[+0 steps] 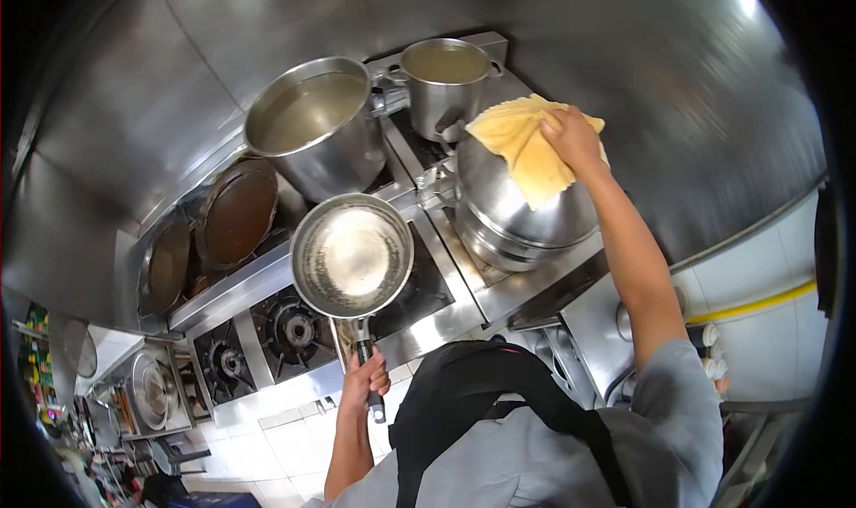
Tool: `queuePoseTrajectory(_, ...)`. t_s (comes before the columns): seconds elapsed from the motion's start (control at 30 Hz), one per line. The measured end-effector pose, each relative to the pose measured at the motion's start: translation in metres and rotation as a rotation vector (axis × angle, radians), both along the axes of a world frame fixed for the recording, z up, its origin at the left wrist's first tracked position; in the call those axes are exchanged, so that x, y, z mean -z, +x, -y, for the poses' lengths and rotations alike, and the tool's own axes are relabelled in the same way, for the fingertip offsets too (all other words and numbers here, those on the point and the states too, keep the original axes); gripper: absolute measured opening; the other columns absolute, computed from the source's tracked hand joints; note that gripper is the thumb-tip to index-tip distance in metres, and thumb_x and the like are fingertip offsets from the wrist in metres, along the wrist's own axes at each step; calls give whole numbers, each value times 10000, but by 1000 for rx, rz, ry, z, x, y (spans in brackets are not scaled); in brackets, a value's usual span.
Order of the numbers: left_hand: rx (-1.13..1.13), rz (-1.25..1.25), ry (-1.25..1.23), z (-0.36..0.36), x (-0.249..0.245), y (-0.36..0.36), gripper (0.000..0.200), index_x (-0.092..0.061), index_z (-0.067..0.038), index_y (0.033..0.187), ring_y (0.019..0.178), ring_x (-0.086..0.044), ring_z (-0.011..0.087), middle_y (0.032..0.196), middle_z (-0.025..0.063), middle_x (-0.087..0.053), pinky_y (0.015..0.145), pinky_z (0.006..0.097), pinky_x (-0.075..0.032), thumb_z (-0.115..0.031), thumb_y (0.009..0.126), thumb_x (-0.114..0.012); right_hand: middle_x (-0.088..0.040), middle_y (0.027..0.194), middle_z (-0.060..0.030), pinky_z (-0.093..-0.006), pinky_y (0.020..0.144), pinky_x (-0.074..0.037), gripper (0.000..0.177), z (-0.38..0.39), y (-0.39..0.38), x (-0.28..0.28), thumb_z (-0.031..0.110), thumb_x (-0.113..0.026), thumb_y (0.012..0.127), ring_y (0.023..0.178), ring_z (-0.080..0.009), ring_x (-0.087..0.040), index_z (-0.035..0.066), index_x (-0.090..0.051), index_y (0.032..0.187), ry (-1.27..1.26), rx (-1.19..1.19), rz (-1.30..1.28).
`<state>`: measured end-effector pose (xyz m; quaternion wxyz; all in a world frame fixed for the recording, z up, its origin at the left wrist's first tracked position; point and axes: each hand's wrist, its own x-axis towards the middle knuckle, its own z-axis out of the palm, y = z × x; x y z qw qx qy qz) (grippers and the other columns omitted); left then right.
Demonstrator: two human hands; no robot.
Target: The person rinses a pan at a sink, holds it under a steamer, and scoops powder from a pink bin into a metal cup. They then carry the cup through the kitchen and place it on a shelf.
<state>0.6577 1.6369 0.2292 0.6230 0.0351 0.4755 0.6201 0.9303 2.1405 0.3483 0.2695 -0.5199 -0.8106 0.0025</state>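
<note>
My left hand is closed round the black handle of a metal frying pan. The pan is held above the front burners, its scuffed inside facing up with nothing in it. My right hand grips a yellow cloth that lies over the top of a domed metal lid. The lid covers a wide steel pot on the right of the stove. The cloth hides part of the lid, including whatever knob it may have.
Behind the frying pan stands a large stockpot of cloudy liquid, with a smaller pot to its right. Gas burners show at the front left. Dark round pans lean at the back left. A yellow hose runs along the right wall.
</note>
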Motion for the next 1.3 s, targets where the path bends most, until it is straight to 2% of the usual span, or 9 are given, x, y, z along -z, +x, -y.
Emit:
queuePoseTrajectory(0.37,178,-126,-145,8,137,-9,212,-477,-100,888,436,-450,101,571,-14,-459,424,279,-418,-103,913,-687,-548,1206,-198,-440,964,-452,384,146,0,18,68,-673,851,1124,-404,-550,30,-615,1229,381,-86,-235)
queuePoseTrajectory(0.53,239,-72,-150,11,168,-10,206,-489,-98,842,439,-455,107,576,-8,-461,437,290,-429,-91,908,-684,-581,1002,-152,-356,709,-498,193,296,29,143,41,-644,819,884,-302,-590,13,-645,1010,-436,-262,-327)
queuePoseTrajectory(0.67,227,-56,-141,5,184,-1,207,-490,-86,839,443,-468,118,586,6,-473,437,291,-437,-97,901,-687,-665,1090,-194,-405,960,-471,417,395,162,371,400,-592,959,1070,-364,-599,51,-657,1177,-760,-306,81)
queuePoseTrajectory(0.73,208,-144,-132,-1,187,5,192,-508,-68,858,451,-478,127,601,13,-486,437,290,-440,-106,890,-693,-689,1059,-151,-442,874,-516,465,456,261,571,433,-559,988,1073,-320,-621,39,-624,1226,-1942,372,-1054)
queuePoseTrajectory(0.97,351,-470,-171,-11,204,5,351,-626,-56,967,725,-629,150,810,36,-658,601,318,-497,-395,987,-534,-562,1318,-182,-573,871,-513,540,460,229,436,484,-527,952,1134,-417,-588,141,-532,1369,-2443,641,-184)
queuePoseTrajectory(1.1,89,-657,-435,75,232,5,440,-541,-50,1249,780,-639,216,997,139,-646,627,367,-524,-400,1004,-440,-558,1353,-161,-547,910,-506,615,449,202,382,543,-528,942,1149,-384,-582,145,-515,1411,-2203,287,-55)
queuePoseTrajectory(1.2,1030,-1769,36,162,325,-10,381,-610,-5,1177,1030,-613,310,1099,130,-663,903,426,-493,-315,1004,-474,-598,1279,-106,-345,1019,-426,556,502,203,465,516,-544,976,1154,-205,-557,117,-573,1363,-1697,-160,-986)
queuePoseTrajectory(1.23,1251,-1507,-154,209,351,-31,379,-611,-5,1183,1039,-612,304,1113,130,-662,907,422,-491,-313,1002,-481,-588,1330,-112,-354,1058,-404,490,508,210,388,442,-533,1000,1234,-215,-532,116,-575,1364,-1781,-29,-987)
queuePoseTrajectory(1.3,1463,-1304,-270,217,325,-20,376,-612,-7,1193,1056,-610,293,1139,130,-659,915,412,-487,-308,999,-497,-497,1457,-124,-375,1163,-294,679,582,242,613,542,-468,1012,1358,-224,-432,11,-478,1435,-1359,-506,-715)
